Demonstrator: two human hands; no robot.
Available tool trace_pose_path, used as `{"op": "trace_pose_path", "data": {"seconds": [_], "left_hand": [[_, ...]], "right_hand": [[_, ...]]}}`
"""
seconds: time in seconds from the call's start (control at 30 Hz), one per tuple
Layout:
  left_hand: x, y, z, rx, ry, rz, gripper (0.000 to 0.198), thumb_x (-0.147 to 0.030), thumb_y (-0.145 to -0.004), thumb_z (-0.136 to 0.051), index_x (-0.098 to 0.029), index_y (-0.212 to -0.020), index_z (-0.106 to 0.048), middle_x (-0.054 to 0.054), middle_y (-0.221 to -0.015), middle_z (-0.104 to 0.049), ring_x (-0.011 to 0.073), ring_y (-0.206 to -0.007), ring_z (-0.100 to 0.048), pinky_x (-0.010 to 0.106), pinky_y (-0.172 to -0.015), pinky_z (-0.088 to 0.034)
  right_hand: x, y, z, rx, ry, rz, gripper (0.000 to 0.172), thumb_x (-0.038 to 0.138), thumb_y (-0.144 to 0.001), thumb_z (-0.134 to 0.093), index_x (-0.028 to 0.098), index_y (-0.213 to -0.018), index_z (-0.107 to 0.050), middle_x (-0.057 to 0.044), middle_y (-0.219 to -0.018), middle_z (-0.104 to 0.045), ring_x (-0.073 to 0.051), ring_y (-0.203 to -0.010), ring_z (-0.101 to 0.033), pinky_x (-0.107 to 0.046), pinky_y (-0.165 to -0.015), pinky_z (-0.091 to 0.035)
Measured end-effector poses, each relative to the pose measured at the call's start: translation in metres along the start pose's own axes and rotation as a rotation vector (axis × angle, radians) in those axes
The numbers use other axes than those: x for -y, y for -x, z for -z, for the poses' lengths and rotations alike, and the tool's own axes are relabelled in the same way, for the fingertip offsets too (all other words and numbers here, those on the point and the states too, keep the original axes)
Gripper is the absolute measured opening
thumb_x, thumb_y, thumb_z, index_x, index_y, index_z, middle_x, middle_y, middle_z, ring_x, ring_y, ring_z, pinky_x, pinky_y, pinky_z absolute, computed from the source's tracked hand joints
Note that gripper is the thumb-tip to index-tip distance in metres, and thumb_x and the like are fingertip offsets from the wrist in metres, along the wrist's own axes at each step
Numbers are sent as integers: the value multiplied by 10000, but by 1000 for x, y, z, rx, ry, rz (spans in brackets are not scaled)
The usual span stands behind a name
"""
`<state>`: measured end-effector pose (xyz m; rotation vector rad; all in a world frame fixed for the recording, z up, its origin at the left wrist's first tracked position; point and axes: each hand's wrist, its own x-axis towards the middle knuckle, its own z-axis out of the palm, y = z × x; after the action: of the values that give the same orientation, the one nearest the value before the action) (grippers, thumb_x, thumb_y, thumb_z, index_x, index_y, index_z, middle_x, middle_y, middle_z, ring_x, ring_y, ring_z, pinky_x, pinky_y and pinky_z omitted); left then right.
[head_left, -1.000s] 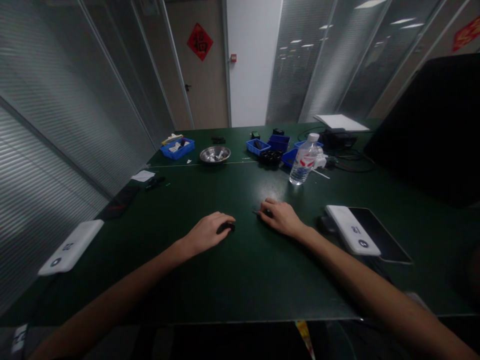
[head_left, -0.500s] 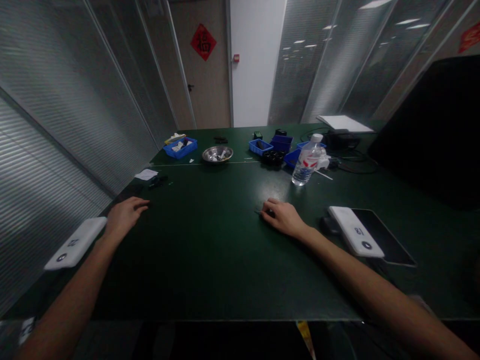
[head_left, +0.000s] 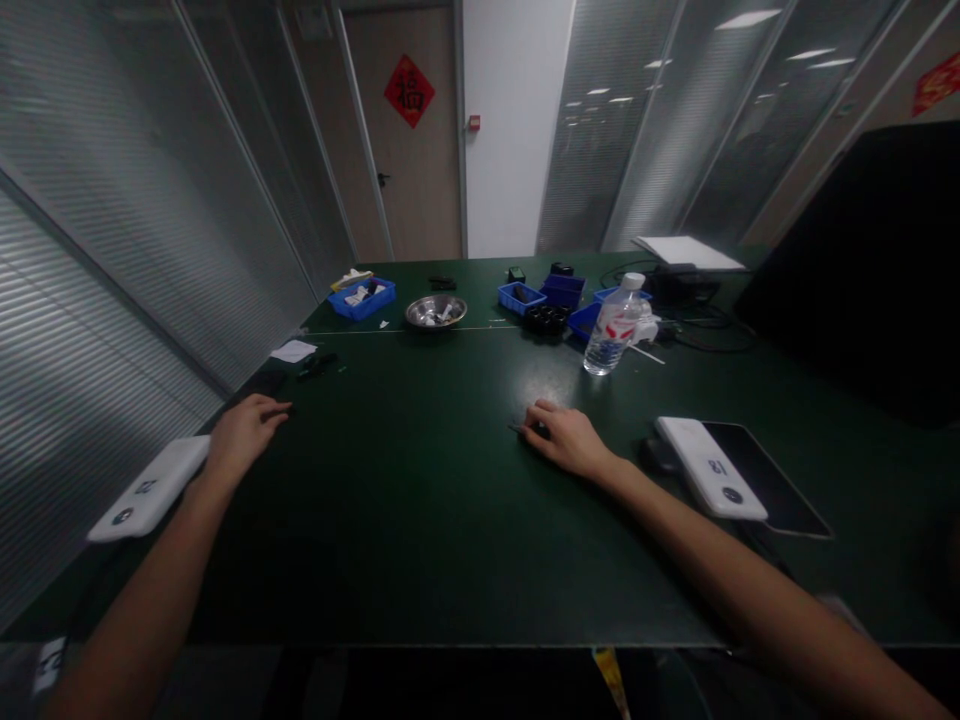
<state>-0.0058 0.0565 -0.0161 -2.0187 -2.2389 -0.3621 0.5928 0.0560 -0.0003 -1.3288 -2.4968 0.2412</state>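
My left hand (head_left: pixel 241 432) lies palm down near the left edge of the dark green table (head_left: pixel 420 500), fingers together and loosely curled; anything under them is hidden. It rests between a white power bank (head_left: pixel 146 490) and a flat dark device (head_left: pixel 259 384). My right hand (head_left: pixel 568 437) sits at the table's middle, fingers curled over a small black object (head_left: pixel 535 429) of which only the tip shows.
A second white power bank (head_left: pixel 711 466) lies on a black tablet (head_left: pixel 772 485) at right. Farther back stand a water bottle (head_left: pixel 613 328), a steel bowl (head_left: pixel 436 312), blue bins (head_left: pixel 361 297), a black tray (head_left: pixel 544 318), cables (head_left: pixel 705 322) and a white paper (head_left: pixel 292 351).
My left hand left the table's centre, where it covered a small black object, and swept to the left edge. That object no longer lies at the centre. The right hand stayed put.
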Motion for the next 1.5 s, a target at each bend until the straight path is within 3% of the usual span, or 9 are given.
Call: {"op": "trace_pose_path", "data": {"seconds": [0.27, 0.5, 0.77, 0.97, 1.13, 1.37, 1.5], "left_hand": [[-4, 3, 0, -6, -120, -40, 402, -379, -981, -458, -232, -1248, -721, 105, -1224, -673, 289, -1033, -639, 368, -800, -485], [-9, 7, 2, -34, -99, -78, 390, -369, -970, -450, -209, -1172, -743, 96, -1217, -684, 281, -1045, -651, 362, -851, -497], [4, 2, -5, -94, 115, 7, 340, -362, -935, -521, -215, -1118, -767, 98, -1192, -719, 278, -1050, -671, 402, -950, -507], [9, -1, -8, -98, 253, 153, 319, -405, -859, -640, -204, -1079, -755, 82, -1076, -767, 250, -954, -714, 341, -871, -552], [4, -1, -5, -53, 299, 183, 306, -343, -851, -607, -177, -1074, -734, 105, -1071, -760, 254, -938, -723, 347, -835, -564], [-4, 5, 0, -65, 2, -16, 311, -297, -922, -478, -186, -1047, -739, 122, -1181, -715, 287, -1101, -651, 395, -1004, -478], [-21, 10, 7, -26, -184, -49, 358, -263, -956, -410, -150, -1090, -723, 146, -1139, -715, 309, -1052, -649, 416, -941, -490]], "right_hand": [[-1, 0, 0, 9, -5, 2, 180, 365, -1021, -539, 212, -995, -630, -39, -1027, -633, -152, -779, -602, -256, -670, -382], [-1, -1, -2, -3, -2, 1, 175, 358, -1016, -544, 210, -979, -629, -37, -1018, -636, -149, -767, -603, -258, -663, -381], [-1, -1, -2, 9, 2, -11, 178, 361, -1017, -543, 212, -995, -638, -42, -1020, -640, -156, -774, -609, -263, -670, -392], [-2, -1, -2, 17, -3, -16, 192, 370, -1020, -538, 208, -996, -639, -48, -1030, -641, -159, -779, -609, -263, -686, -408], [1, 0, 2, 17, -10, -9, 199, 371, -1025, -529, 206, -996, -637, -51, -1036, -643, -159, -775, -610, -267, -685, -407], [0, -1, 1, 25, 2, -12, 193, 368, -1022, -530, 210, -1004, -639, -48, -1032, -641, -163, -785, -610, -266, -680, -399], [-1, -1, -1, 19, 8, -7, 186, 365, -1019, -537, 208, -992, -633, -46, -1015, -636, -161, -788, -607, -258, -677, -385]]}}
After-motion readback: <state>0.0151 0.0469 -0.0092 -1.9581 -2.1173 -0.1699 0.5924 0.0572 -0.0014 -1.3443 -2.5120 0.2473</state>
